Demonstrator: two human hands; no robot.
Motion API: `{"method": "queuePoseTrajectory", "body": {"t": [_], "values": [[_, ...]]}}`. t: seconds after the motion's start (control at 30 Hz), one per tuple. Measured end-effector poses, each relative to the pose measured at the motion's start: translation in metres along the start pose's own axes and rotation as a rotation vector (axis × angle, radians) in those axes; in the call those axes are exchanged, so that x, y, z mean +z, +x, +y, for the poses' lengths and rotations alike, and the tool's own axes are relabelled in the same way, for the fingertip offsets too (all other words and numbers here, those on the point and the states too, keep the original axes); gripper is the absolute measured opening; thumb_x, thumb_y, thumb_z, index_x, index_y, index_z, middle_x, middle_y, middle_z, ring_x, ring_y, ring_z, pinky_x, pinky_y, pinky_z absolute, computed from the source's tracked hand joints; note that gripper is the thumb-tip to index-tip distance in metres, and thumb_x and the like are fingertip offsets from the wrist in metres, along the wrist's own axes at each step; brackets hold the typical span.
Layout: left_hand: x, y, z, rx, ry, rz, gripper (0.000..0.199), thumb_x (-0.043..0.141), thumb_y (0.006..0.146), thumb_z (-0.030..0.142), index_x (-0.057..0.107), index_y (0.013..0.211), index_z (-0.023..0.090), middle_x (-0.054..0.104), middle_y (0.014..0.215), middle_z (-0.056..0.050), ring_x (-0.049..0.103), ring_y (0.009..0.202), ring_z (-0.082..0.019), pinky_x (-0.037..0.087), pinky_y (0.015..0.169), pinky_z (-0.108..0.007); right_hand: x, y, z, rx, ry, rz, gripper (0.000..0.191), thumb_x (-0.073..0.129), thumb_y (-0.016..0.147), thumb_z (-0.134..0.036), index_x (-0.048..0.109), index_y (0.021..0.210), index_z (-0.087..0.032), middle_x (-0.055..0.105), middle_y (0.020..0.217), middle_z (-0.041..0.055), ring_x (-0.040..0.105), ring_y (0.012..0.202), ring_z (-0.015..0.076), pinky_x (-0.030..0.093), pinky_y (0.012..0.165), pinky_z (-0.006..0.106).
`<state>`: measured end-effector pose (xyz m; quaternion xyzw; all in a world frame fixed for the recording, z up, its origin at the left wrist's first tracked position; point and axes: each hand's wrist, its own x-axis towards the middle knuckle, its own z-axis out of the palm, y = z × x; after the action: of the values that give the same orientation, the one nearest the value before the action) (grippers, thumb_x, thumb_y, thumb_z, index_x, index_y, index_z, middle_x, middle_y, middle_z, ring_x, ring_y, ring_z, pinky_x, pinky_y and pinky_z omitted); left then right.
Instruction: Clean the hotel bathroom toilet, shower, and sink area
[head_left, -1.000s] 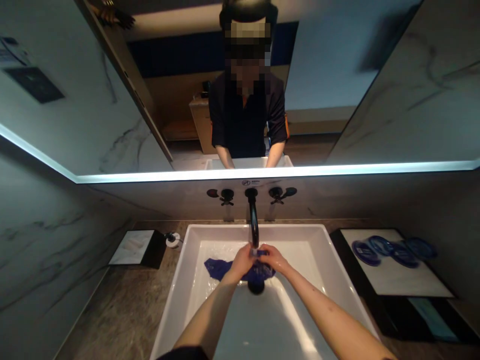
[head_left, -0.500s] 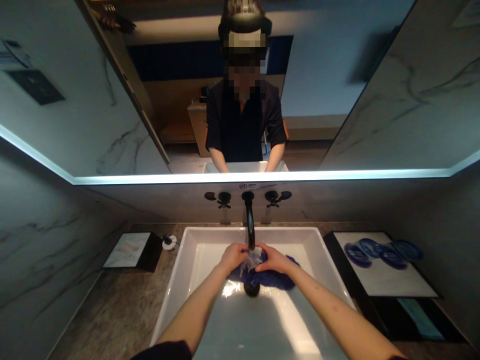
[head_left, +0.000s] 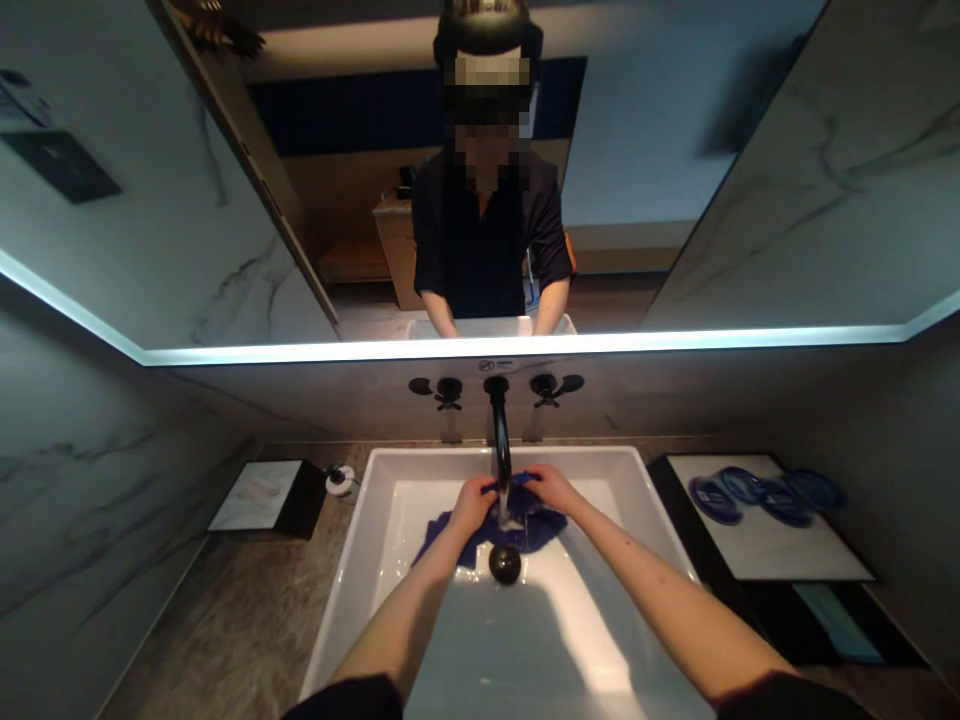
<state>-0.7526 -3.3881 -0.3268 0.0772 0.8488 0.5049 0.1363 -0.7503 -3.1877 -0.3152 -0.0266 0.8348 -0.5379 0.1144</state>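
Observation:
A wet dark-blue cloth [head_left: 534, 530] is spread in the back of the white sink [head_left: 341, 590], under the black faucet [head_left: 501, 430]. Water runs from the spout onto its middle. My left hand [head_left: 474, 503] grips the cloth's upper edge just left of the stream, fingers closed. On the other side, my right hand [head_left: 553, 488] pinches the upper edge to the right of the spout. Part of the cloth lies beyond my left wrist. The round black drain plug [head_left: 505, 565] shows just in front of the cloth.
Black handles [head_left: 448, 391] flank the faucet below a lit mirror [head_left: 630, 200] reflecting a person. Right of the sink, several blue round-ended items [head_left: 716, 500] rest on a white-topped tray [head_left: 795, 550]. A black-and-white box [head_left: 259, 495] and small white round object [head_left: 340, 481] stand left.
The cloth has shifted left and is spread wider between my hands. My right hand has moved up and right, and my left hand slightly down. More of the drain plug shows.

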Motion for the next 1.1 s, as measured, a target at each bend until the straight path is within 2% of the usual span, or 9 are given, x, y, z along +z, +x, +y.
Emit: {"method": "queuePoseTrajectory", "body": {"t": [0.1, 0.17, 0.3, 0.47, 0.6, 0.7, 0.87, 1.0, 1.1], "values": [[0.044, 0.011, 0.009, 0.009, -0.014, -0.05, 0.024, 0.06, 0.08, 0.018, 0.071, 0.102, 0.019, 0.071, 0.096, -0.007, 0.064, 0.095, -0.023, 0.049, 0.092, -0.033, -0.043, -0.026, -0.01, -0.04, -0.111, 0.067, 0.025, 0.053, 0.073, -0.031, 0.077, 0.077, -0.021, 0.073, 0.077, 0.0029, 0.064, 0.08, 0.0219, 0.048, 0.079, 0.033], [0.062, 0.014, 0.013, 0.024, 0.004, -0.089, 0.025, 0.061, 0.082, 0.022, 0.069, 0.106, 0.021, 0.07, 0.098, -0.007, 0.064, 0.096, -0.024, 0.048, 0.093, -0.034, -0.065, -0.043, -0.023, -0.104, -0.196, 0.087, 0.027, 0.052, 0.076, -0.032, 0.077, 0.077, -0.021, 0.071, 0.078, 0.0035, 0.063, 0.083, 0.0218, 0.047, 0.08, 0.032], [0.062, 0.007, 0.014, 0.139, 0.052, -0.181, 0.017, 0.061, 0.082, 0.024, 0.071, 0.096, 0.023, 0.07, 0.1, -0.005, 0.063, 0.101, -0.023, 0.046, 0.095, -0.03, -0.095, -0.071, -0.042, -0.17, -0.26, 0.056, 0.025, 0.054, 0.078, -0.03, 0.078, 0.077, -0.022, 0.067, 0.074, 0.0025, 0.061, 0.078, 0.02, 0.045, 0.076, 0.031], [0.012, -0.033, 0.014, 0.224, 0.194, -0.138, 0.017, 0.054, 0.089, 0.026, 0.071, 0.086, 0.022, 0.069, 0.092, -0.007, 0.062, 0.092, -0.023, 0.045, 0.088, -0.029, -0.114, -0.091, -0.039, -0.158, -0.345, 0.024, 0.011, 0.073, 0.071, -0.032, 0.076, 0.07, -0.022, 0.066, 0.073, 0.0028, 0.06, 0.075, 0.0197, 0.044, 0.072, 0.03], [-0.035, -0.054, 0.033, 0.254, 0.366, -0.012, 0.019, 0.054, 0.092, 0.031, 0.067, 0.081, 0.022, 0.065, 0.087, -0.006, 0.06, 0.088, -0.022, 0.041, 0.081, -0.028, -0.114, -0.084, -0.05, -0.187, -0.46, 0.063, 0.014, 0.081, 0.066, -0.033, 0.073, 0.067, -0.021, 0.066, 0.072, 0.0013, 0.059, 0.072, 0.0183, 0.041, 0.069, 0.028], [-0.069, -0.051, 0.068, 0.284, 0.511, 0.062, 0.022, 0.052, 0.095, 0.032, 0.067, 0.084, 0.021, 0.066, 0.09, -0.006, 0.06, 0.089, -0.021, 0.039, 0.079, -0.028, -0.117, -0.072, -0.08, -0.269, -0.528, 0.098, 0.017, 0.079, 0.068, -0.034, 0.071, 0.068, -0.02, 0.067, 0.071, 0.0008, 0.058, 0.069, 0.0162, 0.039, 0.066, 0.027], [-0.121, -0.047, 0.146, 0.347, 0.73, 0.124, 0.025, 0.055, 0.096, 0.038, 0.069, 0.091, 0.019, 0.069, 0.094, -0.006, 0.062, 0.092, -0.021, 0.038, 0.079, -0.028, -0.14, -0.061, -0.144, -0.355, -0.512, 0.154, 0.015, 0.074, 0.071, -0.032, 0.07, 0.069, -0.018, 0.066, 0.068, -0.0004, 0.058, 0.068, 0.0144, 0.039, 0.064, 0.025], [-0.147, -0.058, 0.201, 0.432, 0.802, 0.153, 0.027, 0.056, 0.095, 0.039, 0.07, 0.087, 0.017, 0.07, 0.091, -0.005, 0.062, 0.089, -0.018, 0.038, 0.076, -0.026, -0.167, -0.069, -0.186, -0.414, -0.512, 0.203, 0.017, 0.073, 0.072, -0.035, 0.071, 0.07, -0.019, 0.064, 0.062, -0.0028, 0.055, 0.063, 0.0127, 0.037, 0.062, 0.024], [-0.157, -0.067, 0.224, 0.48, 0.758, 0.135, 0.025, 0.058, 0.095, 0.037, 0.07, 0.085, 0.018, 0.068, 0.085, -0.003, 0.061, 0.083, -0.016, 0.037, 0.074, -0.024, -0.18, -0.078, -0.206, -0.449, -0.545, 0.119, 0.02, 0.071, 0.074, -0.039, 0.072, 0.075, -0.019, 0.066, 0.066, -0.0019, 0.056, 0.064, 0.0127, 0.038, 0.063, 0.025]]}}
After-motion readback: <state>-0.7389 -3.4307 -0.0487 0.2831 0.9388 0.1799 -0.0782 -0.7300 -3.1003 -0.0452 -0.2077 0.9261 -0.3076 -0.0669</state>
